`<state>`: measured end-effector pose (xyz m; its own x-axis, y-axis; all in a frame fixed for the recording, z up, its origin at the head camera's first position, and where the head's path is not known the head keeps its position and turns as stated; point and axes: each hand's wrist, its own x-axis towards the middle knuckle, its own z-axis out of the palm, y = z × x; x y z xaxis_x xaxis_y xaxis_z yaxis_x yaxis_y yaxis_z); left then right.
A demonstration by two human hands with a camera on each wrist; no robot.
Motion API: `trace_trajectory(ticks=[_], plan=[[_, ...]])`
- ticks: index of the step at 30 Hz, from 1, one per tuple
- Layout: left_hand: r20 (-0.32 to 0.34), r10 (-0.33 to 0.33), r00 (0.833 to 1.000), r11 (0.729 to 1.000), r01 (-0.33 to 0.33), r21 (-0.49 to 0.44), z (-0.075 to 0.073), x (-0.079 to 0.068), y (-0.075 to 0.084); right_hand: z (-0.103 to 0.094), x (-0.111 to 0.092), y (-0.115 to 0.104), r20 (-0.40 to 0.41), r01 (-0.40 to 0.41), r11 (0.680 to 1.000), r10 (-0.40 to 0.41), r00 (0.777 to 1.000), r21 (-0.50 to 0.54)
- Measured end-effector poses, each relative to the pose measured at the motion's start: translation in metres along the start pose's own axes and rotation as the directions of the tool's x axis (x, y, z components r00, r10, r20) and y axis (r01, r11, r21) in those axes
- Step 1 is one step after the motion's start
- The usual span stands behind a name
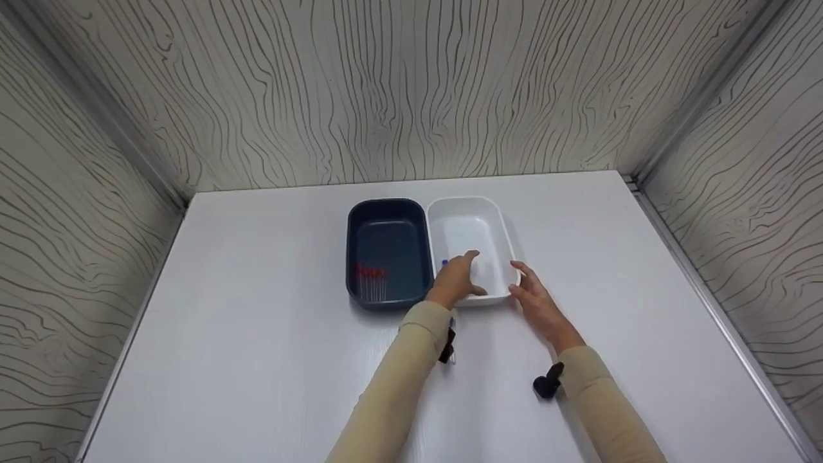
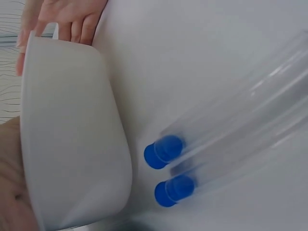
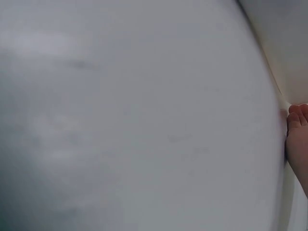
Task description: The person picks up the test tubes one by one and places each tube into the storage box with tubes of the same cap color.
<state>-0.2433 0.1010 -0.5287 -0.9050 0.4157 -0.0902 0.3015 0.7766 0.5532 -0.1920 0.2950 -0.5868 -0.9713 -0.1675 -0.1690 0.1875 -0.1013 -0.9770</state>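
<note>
A white rectangular bin point(image 1: 472, 212) stands against the right side of a dark blue bin point(image 1: 389, 231). My left hand point(image 1: 455, 278) reaches over the white bin's near end, thumb and forefinger spread apart; I see nothing gripped between them. A small blue cap point(image 1: 444, 262) shows beside it inside the bin. At the near right corner my right hand point(image 1: 539, 307) holds the rim, thumb and fingers on either side of the wall. Clear tubes with blue caps point(image 2: 169, 148) lie on the table in front of the white bin, mostly hidden under the left wrist in the head view.
Several clear tubes with red caps point(image 1: 371, 273) lie side by side in the near left part of the dark blue bin. Wood-grain panels point(image 1: 386, 96) enclose the white table point(image 1: 257, 321) at the back and both sides. Each wrist wears a small black camera point(image 1: 546, 386).
</note>
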Motion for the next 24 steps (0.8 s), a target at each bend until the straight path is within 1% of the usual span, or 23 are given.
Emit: trace_trajectory(ticks=[4, 7, 11, 13, 15, 18, 22, 24], plan=[[-0.061, 0.085, 0.995, 0.996, -0.085, -0.006, -0.002, -0.003, 0.001, 0.000, -0.001, -0.001, 0.001, -0.004, 1.000, 0.004, 1.000, -0.015], [-0.094, 0.154, 0.984, 0.988, -0.155, -0.003, -0.006, -0.007, 0.001, -0.002, 0.000, 0.001, -0.002, -0.008, 0.999, 0.008, 1.000, -0.031], [-0.142, 0.240, 0.960, 0.970, -0.242, 0.003, -0.010, -0.019, -0.002, -0.001, -0.001, 0.002, 0.014, 0.000, 1.000, 0.000, 1.000, -0.027], [-0.162, 0.271, 0.949, 0.961, -0.277, -0.012, -0.011, -0.026, -0.005, -0.001, -0.001, 0.002, 0.023, 0.007, 1.000, -0.006, 1.000, -0.020], [-0.180, 0.293, 0.939, 0.952, -0.304, -0.036, -0.013, -0.034, -0.009, 0.000, -0.001, 0.001, 0.024, 0.011, 1.000, -0.011, 1.000, -0.018], [-0.197, 0.316, 0.928, 0.939, -0.336, -0.075, -0.015, -0.047, -0.015, 0.000, -0.001, 0.001, 0.008, 0.007, 0.999, -0.006, 1.000, -0.046], [-0.205, 0.331, 0.921, 0.926, -0.359, -0.116, -0.016, -0.064, -0.024, 0.000, -0.002, 0.000, -0.002, -0.007, 0.997, 0.007, 1.000, -0.074], [-0.201, 0.334, 0.921, 0.921, -0.365, -0.140, -0.016, -0.073, -0.028, 0.000, -0.002, 0.000, 0.006, -0.006, 0.998, 0.007, 1.000, -0.063]])
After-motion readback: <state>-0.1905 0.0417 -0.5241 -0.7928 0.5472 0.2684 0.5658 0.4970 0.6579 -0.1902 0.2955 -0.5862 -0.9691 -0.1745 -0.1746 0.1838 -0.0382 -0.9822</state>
